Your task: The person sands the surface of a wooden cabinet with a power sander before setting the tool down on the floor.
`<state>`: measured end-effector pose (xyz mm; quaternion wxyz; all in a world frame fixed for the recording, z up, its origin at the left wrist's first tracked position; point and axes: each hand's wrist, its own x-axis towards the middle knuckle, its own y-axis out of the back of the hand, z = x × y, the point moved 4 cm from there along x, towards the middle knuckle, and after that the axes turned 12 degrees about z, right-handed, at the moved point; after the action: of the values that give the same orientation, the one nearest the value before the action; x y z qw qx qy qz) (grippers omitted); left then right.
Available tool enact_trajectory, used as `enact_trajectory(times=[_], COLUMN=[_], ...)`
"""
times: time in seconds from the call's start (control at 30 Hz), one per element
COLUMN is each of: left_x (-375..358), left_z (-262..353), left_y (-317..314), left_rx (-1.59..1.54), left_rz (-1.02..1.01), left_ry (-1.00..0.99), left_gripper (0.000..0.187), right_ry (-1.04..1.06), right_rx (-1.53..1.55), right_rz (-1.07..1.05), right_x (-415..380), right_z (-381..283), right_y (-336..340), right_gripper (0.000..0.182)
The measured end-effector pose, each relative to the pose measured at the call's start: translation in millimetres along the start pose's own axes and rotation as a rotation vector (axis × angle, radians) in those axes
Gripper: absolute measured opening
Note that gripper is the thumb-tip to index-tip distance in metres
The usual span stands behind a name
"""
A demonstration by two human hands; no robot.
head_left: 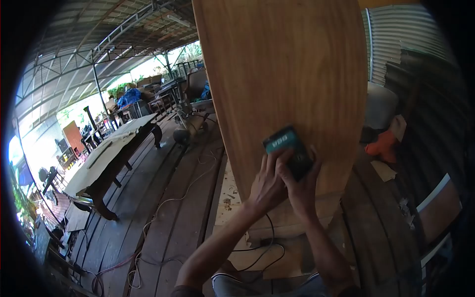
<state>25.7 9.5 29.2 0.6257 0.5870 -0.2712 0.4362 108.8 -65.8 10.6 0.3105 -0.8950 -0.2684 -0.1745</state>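
A teal and black electric sander lies against the face of a tall brown wooden panel, low on its surface. My left hand is closed around the sander's left side. On its right side my right hand grips it, thumb near the left hand's fingers. The sander's underside is hidden against the wood. A black cord hangs below my hands and loops over the floor by my legs.
To the left stands a low table with curved legs. Pale cords trail across the plank floor. An air compressor sits farther back. On the right are an orange item and corrugated metal sheets.
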Motion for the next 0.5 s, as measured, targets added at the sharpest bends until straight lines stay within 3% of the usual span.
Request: enact_trajectory(times=[0.07, 0.1, 0.17, 0.2, 0.23, 0.3, 0.37, 0.5], left_x=[-10, -28, -34, -35, -40, -46, -47, -39], left_z=[-6, 2, -6, -14, -27, -72, -103, -135], left_y=[2, 0, 25, 40, 43, 48, 47, 31], left_rx=[-0.217, -0.257, -0.44, -0.227, -0.236, -0.267, -0.357, -0.267], left_rz=[0.016, 0.035, -0.033, 0.013, 0.008, 0.315, 0.406, 0.528], left_ry=[0.042, 0.113, 0.002, -0.114, -0.098, 0.186, 0.462, 0.556], left_gripper=[0.099, 0.099, 0.092, 0.087, 0.087, 0.087, 0.084, 0.079], right_ry=[0.13, 0.107, 0.185, 0.181, 0.252, 0.323, 0.638, 0.953], right_rx=[-0.188, -0.258, -0.237, -0.236, -0.314, -0.404, -0.568, -0.605], right_rz=[0.127, 0.088, 0.151, 0.151, 0.147, 0.139, 0.116, 0.157], right_x=[-4, -10, 1, 10, 19, 37, 51, 104], right_z=[7, 6, 3, -1, -15, -43, -79, -129], right_y=[0, 14, 11, 6, 2, -9, -28, -64], right_gripper=[0.086, 0.086, 0.082, 0.082, 0.081, 0.08, 0.074, 0.069])
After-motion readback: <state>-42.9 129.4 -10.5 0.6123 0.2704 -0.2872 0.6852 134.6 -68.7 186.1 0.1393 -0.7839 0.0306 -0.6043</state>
